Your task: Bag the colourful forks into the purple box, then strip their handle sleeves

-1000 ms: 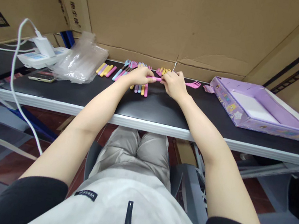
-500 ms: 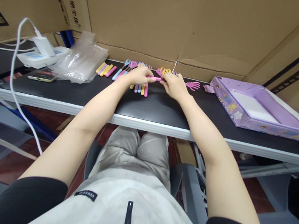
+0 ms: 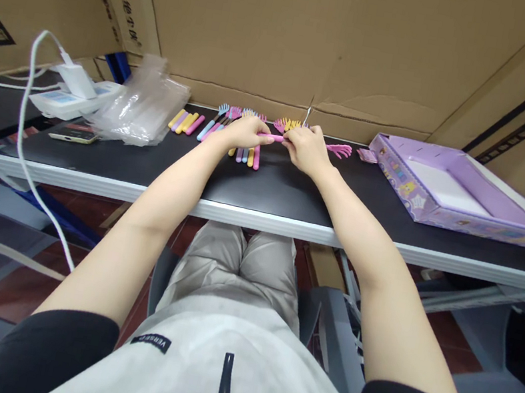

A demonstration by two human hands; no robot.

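A pink back scratcher (image 3: 339, 150) lies level across both hands, its clawed end sticking out to the right. My left hand (image 3: 242, 133) is closed around the handle end, with the thumb along it. The fingers of my right hand (image 3: 307, 150) pinch the shaft, hiding its middle. Below my left hand lie several coloured handles (image 3: 250, 157), partly covered by it. Just behind it are back scratchers with blue and pink claws (image 3: 223, 110). Yellow claws (image 3: 289, 125) show behind my right hand.
Several loose yellow, purple and pink handles (image 3: 186, 122) lie left of my hands. Further left are clear plastic bags (image 3: 140, 110), a phone (image 3: 73, 134) and a white power strip (image 3: 55, 103) with a cable. A purple box tray (image 3: 466, 222) stands right, near a small pink packet (image 3: 367, 155).
The clawed end of the pink back scratcher has turned slightly, and my right hand's fingers have shifted a little. My left hand stays in place.
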